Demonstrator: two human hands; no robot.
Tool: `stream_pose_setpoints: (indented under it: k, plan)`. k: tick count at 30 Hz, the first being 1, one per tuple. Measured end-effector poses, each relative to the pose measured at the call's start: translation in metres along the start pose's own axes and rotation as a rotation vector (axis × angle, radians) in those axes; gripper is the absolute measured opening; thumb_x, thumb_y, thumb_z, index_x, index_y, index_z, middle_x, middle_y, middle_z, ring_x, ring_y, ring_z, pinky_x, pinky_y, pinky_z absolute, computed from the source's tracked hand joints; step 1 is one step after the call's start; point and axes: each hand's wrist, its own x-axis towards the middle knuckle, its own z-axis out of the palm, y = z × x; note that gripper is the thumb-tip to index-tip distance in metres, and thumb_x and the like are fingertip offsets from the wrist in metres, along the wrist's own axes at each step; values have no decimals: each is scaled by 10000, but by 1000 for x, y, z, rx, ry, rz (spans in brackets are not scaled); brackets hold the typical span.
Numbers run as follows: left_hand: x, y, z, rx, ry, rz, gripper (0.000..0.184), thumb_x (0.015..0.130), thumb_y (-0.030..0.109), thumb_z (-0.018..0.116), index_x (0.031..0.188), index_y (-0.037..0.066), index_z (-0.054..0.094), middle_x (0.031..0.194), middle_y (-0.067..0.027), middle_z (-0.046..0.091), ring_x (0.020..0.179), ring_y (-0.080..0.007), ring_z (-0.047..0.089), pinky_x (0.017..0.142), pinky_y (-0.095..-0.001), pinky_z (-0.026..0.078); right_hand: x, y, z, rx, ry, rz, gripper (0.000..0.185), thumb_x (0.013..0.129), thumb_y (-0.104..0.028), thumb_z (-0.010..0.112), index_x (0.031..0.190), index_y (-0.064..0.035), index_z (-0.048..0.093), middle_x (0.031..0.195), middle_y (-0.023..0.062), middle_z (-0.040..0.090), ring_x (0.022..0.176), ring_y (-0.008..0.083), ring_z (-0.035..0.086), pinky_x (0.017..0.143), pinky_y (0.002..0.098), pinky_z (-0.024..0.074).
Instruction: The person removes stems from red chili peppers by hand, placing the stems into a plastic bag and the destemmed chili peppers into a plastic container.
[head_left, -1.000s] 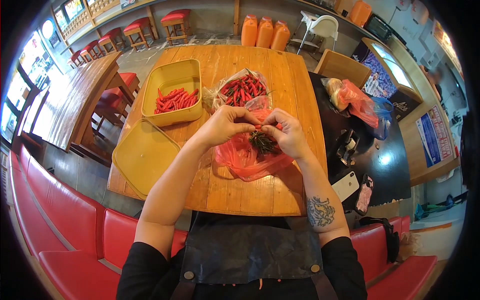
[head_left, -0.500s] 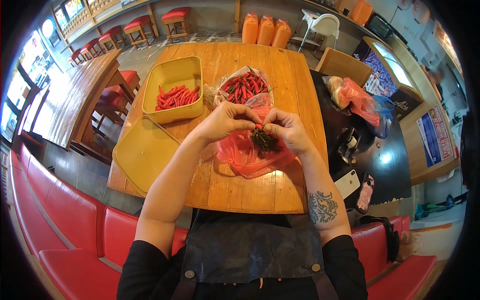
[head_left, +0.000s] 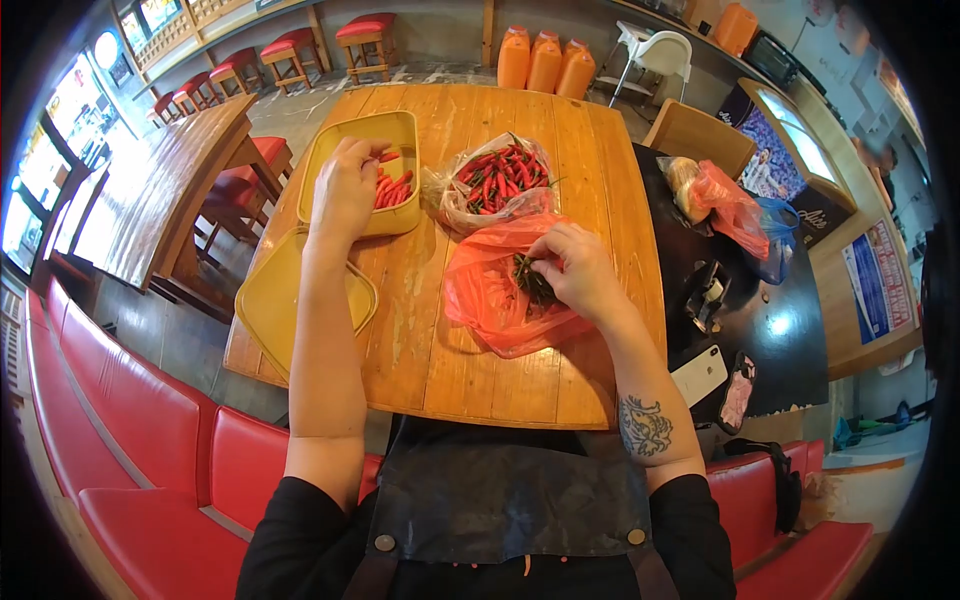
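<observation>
Left-hand technique: over the tub (head_left: 400,222), the wrist is best kept low and the fingertips inside the rim, so that a chilli drops only a short way and the skin does not bruise.
Right-hand technique: a light pinch suits the thin stems; a hard squeeze could crush them or snag the plastic below.
Left fingers: my left hand (head_left: 343,195) reaches over the tub, fingers bent and pointing inward; 1 red chilli (head_left: 388,156) shows at their tips. I cannot tell whether they grip it or have let it go.
Right fingers: my right hand (head_left: 582,270) has its thumb and index finger narrow, tips touching the dark green stems (head_left: 533,285). Whether they pinch 1 or more, I cannot tell.
Red chillies: some lie in the tub, partly hidden by my left hand; more, with green stems, fill the clear bag (head_left: 450,208), between the tub and my right hand.
Stems: bunched on the red bag (head_left: 478,300), just beside the clear bag.
Lid: the yellow lid (head_left: 272,312) lies off the tub, on the table (head_left: 480,390), under my left forearm.
</observation>
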Motion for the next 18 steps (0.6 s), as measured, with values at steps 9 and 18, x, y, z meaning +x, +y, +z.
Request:
stream_pose_setpoints:
  k: [9,18]
  plan:
    - [-14,37,46,-16,-40,265,175,854,120,583,1001,48,647,1011,-146,614,975,-311,580,876,-396,456,-2,0,5,-137,-8,-33,117,745,-95,671,848,-78,618,860,49,603,876,267,558,800,383,409]
    - [-28,38,106,192,-247,476,306,771,70,579,1071,105,625,1089,-74,588,992,-297,565,861,-393,469,-1,-2,5,-136,-27,-33,98,752,-104,673,829,-73,621,844,59,592,881,271,557,821,384,412]
